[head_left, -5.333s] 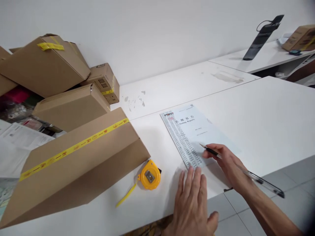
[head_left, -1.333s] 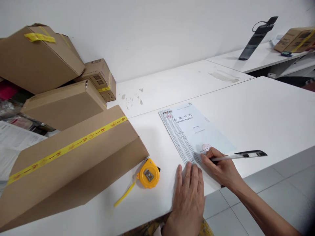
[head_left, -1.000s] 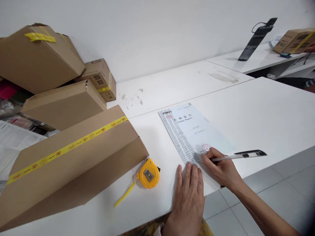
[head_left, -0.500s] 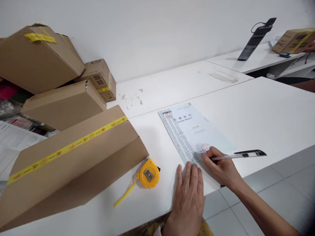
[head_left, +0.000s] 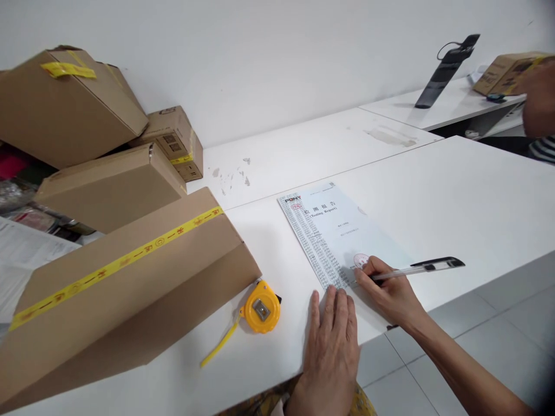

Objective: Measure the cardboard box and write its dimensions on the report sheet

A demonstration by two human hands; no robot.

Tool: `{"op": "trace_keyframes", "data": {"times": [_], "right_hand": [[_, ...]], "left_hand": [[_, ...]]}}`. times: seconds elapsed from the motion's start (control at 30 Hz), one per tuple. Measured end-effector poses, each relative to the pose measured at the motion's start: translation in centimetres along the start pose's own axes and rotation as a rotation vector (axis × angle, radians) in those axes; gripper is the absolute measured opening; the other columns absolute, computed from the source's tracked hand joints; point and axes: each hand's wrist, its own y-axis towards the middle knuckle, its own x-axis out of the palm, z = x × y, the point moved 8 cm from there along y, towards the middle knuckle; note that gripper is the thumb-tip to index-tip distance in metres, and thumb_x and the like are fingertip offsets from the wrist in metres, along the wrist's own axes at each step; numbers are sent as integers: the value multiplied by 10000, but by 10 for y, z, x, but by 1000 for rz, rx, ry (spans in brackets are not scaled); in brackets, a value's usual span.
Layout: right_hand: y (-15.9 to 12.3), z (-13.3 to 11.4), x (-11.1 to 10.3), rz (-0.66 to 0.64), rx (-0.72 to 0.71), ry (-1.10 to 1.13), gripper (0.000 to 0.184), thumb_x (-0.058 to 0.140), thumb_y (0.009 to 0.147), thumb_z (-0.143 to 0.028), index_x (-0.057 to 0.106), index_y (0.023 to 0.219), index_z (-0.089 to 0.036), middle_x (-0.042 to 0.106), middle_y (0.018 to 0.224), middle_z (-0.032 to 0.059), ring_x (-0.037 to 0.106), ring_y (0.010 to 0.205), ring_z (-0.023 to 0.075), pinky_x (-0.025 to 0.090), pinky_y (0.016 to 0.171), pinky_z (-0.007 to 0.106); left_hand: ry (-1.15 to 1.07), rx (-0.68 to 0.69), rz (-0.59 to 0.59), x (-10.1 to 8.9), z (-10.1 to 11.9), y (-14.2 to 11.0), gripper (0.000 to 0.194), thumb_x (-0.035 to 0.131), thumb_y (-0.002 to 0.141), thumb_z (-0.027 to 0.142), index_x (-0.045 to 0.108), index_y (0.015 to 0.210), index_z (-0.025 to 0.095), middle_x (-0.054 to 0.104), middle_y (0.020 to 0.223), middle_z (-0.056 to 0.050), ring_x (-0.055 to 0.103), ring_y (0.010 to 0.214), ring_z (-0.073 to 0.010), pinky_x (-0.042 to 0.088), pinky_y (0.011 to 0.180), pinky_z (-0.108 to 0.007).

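Note:
A printed report sheet (head_left: 336,228) with a red round stamp lies on the white table (head_left: 455,196). My right hand (head_left: 390,292) grips a clear pen (head_left: 416,269) with a black cap, its tip on the paper's lower part near the stamp. My left hand (head_left: 332,346) lies flat, fingers together, with the fingertips on the sheet's near corner. A yellow tape measure (head_left: 261,307) with a short length of tape pulled out sits just left of my left hand.
A long cardboard box with yellow tape (head_left: 121,289) leans at the left, with several more boxes (head_left: 108,185) stacked behind it. Another person's arm (head_left: 540,98) shows at the far right by a box (head_left: 503,72) and a black stand (head_left: 444,72).
The pen went from raised over the sheet to tip-down on it, near the stamp. Over the last second both hands stay put. Another person's arm came into view at the far right.

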Motion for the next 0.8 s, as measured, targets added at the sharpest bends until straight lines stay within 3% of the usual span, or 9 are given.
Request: {"op": "trace_keyframes", "data": {"times": [0.57,0.8], "right_hand": [[1,-1,1,-10,-19,-21,358,590,891,-379,401,620,-241,373,586,-51,337,534,121,281,498,277],[1,-2,1,-18,-29,-34,354,577,897,-368,394,622,-241,362,589,-52,335,538,120,283,502,277]], "left_hand": [[5,2,4,2,2,-1,579,582,949,321,494,1450,44,540,1503,-122,437,1429,-302,466,1155,-495],[4,3,8,5,2,0,621,619,935,379,497,1445,47,553,1492,-119,454,1417,-299,476,1147,-491]]}}
